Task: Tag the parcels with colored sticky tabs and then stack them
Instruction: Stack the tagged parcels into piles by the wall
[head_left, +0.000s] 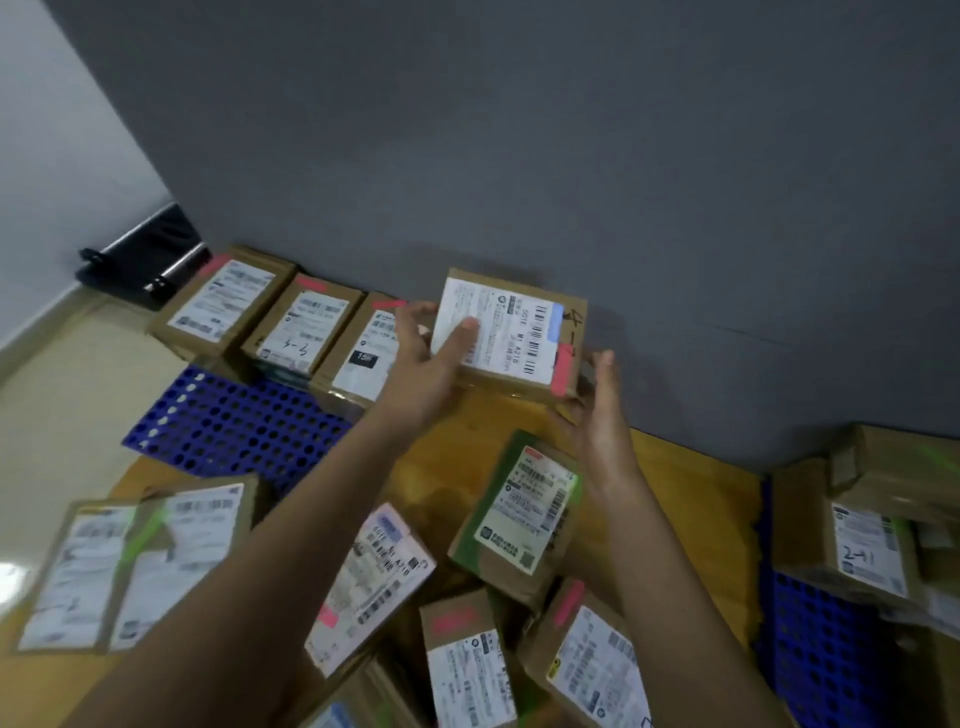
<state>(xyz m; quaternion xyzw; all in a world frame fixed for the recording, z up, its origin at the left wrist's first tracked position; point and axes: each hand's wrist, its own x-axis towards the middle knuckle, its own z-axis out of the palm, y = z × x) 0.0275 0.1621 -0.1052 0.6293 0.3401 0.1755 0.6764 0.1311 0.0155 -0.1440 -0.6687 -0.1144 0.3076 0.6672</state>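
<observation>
Down closest to the lens, your two forearms are running up the middle over a loose jumble of parcels (467, 613) lying on the wooden surface (691, 499), some of them already showing pink tabs. Going by size, the grey wall (571, 130) is filling most of the view, then the wooden surface, then the blue perforated mat (223, 421) sitting at the surface's far left corner, with another blue piece at the right edge.

You're working the stacking step right now. A row of three tagged boxes (270, 317) is lining the far edge against the wall, and you're bringing the held parcel (511, 332) in just to the right of that row, also at the far edge. Whether it's already resting on something I can't tell.

Your left hand (426, 358) is gripping its near left corner, thumb lying on the white label. Your right hand (605, 410) is sitting open beside its right end, fingers straight, touching or nearly touching, too blurry to call.

It's carrying a pink tab (562, 371) and a blue tab (557, 321) on its right side. Next move, I'd guess: squaring it up with the row before letting go.
</observation>
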